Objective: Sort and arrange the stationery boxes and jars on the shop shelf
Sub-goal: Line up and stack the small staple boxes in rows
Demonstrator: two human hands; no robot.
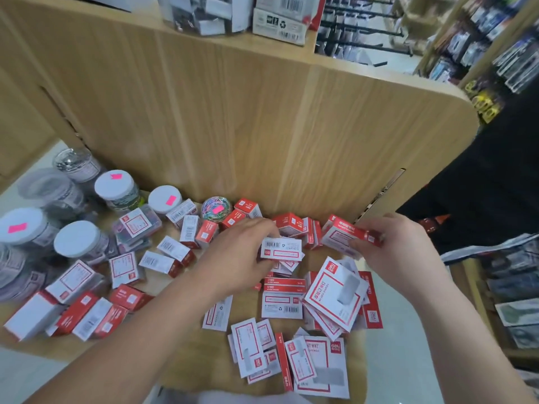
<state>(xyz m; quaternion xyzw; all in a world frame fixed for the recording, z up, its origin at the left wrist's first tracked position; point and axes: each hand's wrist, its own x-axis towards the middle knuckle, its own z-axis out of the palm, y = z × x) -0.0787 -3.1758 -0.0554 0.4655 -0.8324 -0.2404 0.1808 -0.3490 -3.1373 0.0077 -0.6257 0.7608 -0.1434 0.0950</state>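
Red-white boxes (281, 307) are littering the shelf (248, 309), lidded jars (77, 239) crowding its left edge. Left hand (242, 246) is pinching one box (281, 249), right hand (390, 246) gripping another box (344, 233).

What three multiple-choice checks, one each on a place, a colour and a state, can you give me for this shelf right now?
1. The white-lidded jars stand: A. left of the loose boxes; B. right of them; C. in the hands.
2. The stickers on the jar lids are: A. green; B. pink; C. blue.
3. The right hand: A. lies flat and empty; B. is out of view; C. grips a red-and-white box.
Answers: 1 A, the jars cluster at far left. 2 B, bright pink tags show on several lids. 3 C, its fingers curl round the box, while the left hand pinches a barcoded box.
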